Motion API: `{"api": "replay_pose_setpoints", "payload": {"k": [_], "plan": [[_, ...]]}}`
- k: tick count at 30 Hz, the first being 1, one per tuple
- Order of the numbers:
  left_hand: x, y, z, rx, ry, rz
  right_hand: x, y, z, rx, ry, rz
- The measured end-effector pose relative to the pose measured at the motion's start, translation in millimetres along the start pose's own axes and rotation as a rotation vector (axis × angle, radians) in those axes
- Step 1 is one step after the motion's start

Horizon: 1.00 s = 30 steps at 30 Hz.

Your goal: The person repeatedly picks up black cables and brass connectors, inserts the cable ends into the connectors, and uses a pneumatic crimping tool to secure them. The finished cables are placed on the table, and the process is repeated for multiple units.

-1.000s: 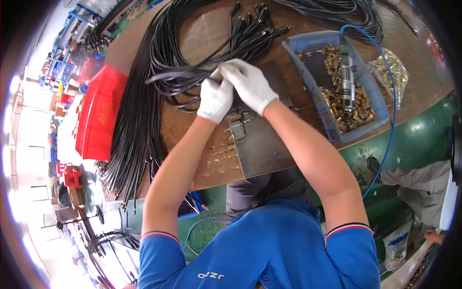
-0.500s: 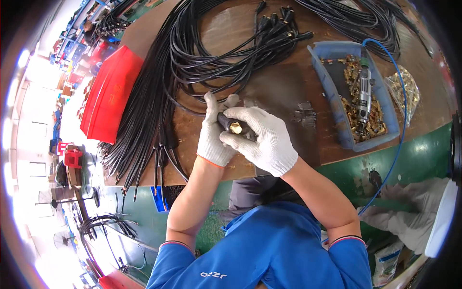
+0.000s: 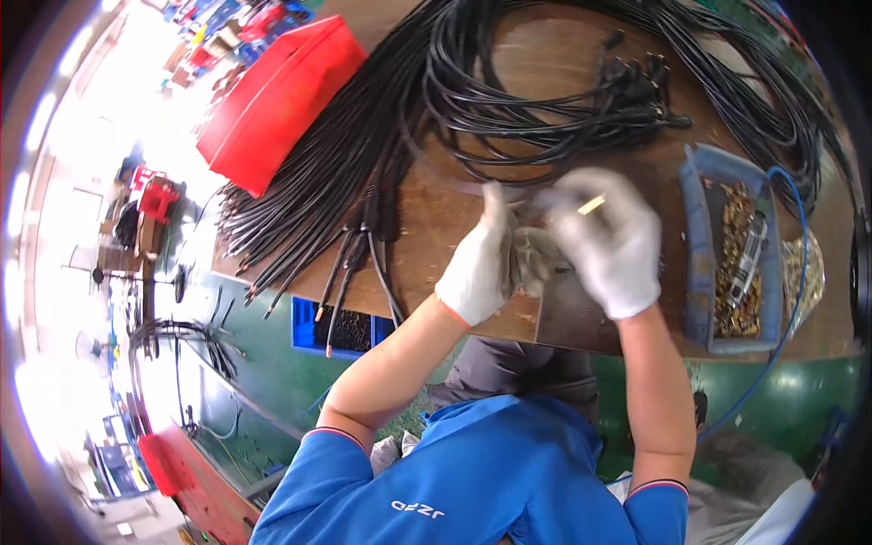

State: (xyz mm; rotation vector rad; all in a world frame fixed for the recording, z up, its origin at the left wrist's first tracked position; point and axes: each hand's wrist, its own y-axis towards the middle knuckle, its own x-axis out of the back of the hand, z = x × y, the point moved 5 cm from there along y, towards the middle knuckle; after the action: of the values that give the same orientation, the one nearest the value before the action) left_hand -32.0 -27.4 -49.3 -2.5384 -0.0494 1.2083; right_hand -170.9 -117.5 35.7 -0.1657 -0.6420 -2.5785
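Over the table edge, my right hand (image 3: 618, 245), in a white knit glove and smeared by motion, is closed round a black cable connector. A brass tip (image 3: 591, 205) of it shows between the fingers. Just left of it, my gloved left hand (image 3: 483, 259) is held with the thumb raised and the grey, soiled fingers spread apart; I see nothing gripped in it. Behind both hands lies a coil of black cables (image 3: 509, 127). A bundle of cut cable ends (image 3: 300, 218) runs off to the left, some with bare copper tips.
A blue bin (image 3: 695, 263) with brass fittings (image 3: 740, 218) and a silver air tool (image 3: 748, 259) stands at right, a blue hose (image 3: 781, 341) hanging beside it. A red bin (image 3: 282, 95) stands at far left. Below the table edge is a blue box (image 3: 311, 325) of small black parts.
My right hand has drawn away from my left, up and right, with the connector. The left hand's grip has loosened. The whole view has turned, shifting the table's things rightward.
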Motion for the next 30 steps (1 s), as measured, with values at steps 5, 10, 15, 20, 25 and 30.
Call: {"api": "replay_pose_setpoints", "payload": {"k": [5,10,15,20,25,30], "plan": [[-12,-95,-72,-0.809,1.896,-0.377,66,23,-56,-0.347,0.642,-0.608],[45,-154,-93,-0.519,2.363,-0.367,36,-19,-60,-0.478,0.5,-0.252],[36,-139,-103,-0.523,2.45,-0.16,-4,-35,-46,-0.386,0.233,0.042],[12,-100,-104,-0.636,2.23,-0.014,-32,-47,-2,-0.297,-0.058,0.542],[-12,-57,-90,-0.791,2.189,0.063,-27,-54,5,-0.169,-0.592,0.685],[-21,-49,-85,-0.776,2.124,0.096,-8,-64,-11,-0.037,-0.763,0.573]]}}
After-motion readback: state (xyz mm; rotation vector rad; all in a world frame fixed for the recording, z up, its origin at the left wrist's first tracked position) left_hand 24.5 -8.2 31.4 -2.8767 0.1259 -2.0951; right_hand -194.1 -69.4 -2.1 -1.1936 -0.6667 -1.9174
